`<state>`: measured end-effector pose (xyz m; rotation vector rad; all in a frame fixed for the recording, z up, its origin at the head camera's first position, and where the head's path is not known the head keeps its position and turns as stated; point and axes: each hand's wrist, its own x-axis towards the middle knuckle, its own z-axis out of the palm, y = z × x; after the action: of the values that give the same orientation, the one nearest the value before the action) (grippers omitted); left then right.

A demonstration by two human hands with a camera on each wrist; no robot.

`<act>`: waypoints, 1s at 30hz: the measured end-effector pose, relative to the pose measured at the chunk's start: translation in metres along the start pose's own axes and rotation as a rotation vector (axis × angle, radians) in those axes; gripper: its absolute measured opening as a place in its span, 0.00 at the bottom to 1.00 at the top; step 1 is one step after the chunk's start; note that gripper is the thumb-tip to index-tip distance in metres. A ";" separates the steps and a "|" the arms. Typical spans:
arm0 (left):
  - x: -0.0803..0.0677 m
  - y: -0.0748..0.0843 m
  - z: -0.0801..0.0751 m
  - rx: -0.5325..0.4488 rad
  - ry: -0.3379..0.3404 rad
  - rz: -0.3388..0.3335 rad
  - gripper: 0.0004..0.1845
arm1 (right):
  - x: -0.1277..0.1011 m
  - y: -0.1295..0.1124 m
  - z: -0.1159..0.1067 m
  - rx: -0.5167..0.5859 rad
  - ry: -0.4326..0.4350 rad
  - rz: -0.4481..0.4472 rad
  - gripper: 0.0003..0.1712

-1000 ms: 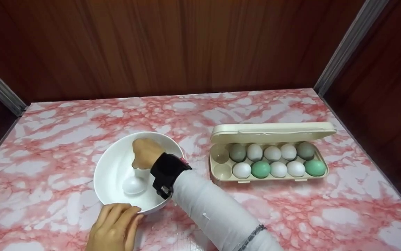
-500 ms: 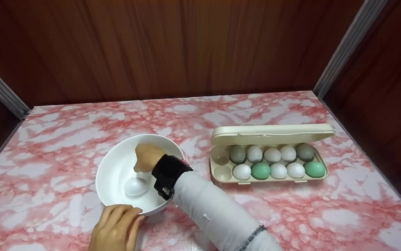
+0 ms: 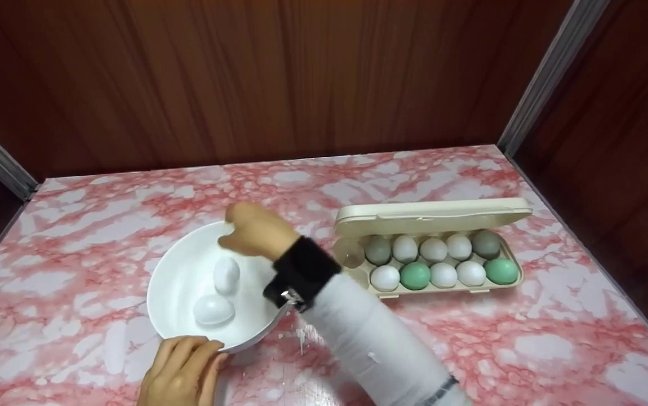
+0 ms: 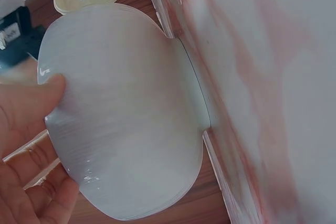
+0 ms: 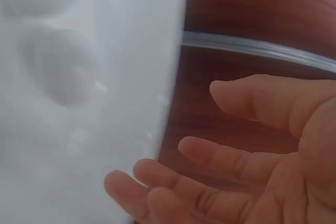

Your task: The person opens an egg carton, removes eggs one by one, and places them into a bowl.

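Since the earlier frame: right hand (image 3: 253, 230) lifted from inside the bowl (image 3: 180, 265) to above its far rim, empty; a second white egg (image 3: 226, 274) now lies in the bowl beside the first egg (image 3: 213, 309).

Head view: white bowl on pink marbled table (image 3: 527, 349), left of centre, holding two white eggs, one upright-ish, one on its side nearer the front rim. Left hand (image 3: 180, 375) at the front rim, fingers curled against the bowl's outside. Right hand loose, holding nothing, black wrist strap (image 3: 301, 270) and white sleeve (image 3: 369, 344) behind it. Egg carton (image 3: 436, 217), lid open, to the right of the bowl; ten eggs in two rows, white, grey and green; the two leftmost cups bare.

Left wrist view: bowl's outer wall (image 4: 131, 108) fills the frame, thumb (image 4: 31, 103) pressed on it near the rim, fingers below.

Right wrist view: fingers (image 5: 231, 161) relaxed and spread, nothing in them; bowl's inside (image 5: 131, 77) to the left, blurred, with the two eggs faintly seen
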<state>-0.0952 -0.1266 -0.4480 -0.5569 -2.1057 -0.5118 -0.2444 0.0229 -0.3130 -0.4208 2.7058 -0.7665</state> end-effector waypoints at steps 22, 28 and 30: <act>0.004 -0.001 -0.005 0.032 -0.056 0.000 0.33 | -0.120 0.060 -0.061 0.140 0.289 -0.204 0.22; 0.004 -0.001 -0.006 0.031 -0.062 -0.013 0.33 | -0.145 0.097 -0.064 0.244 0.331 -0.205 0.17; 0.004 -0.001 -0.006 0.028 -0.060 -0.016 0.33 | -0.149 0.110 -0.063 0.228 0.361 -0.183 0.16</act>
<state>-0.0940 -0.1294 -0.4415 -0.5457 -2.1723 -0.4800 -0.1527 0.1943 -0.2919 -0.5238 2.8818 -1.2997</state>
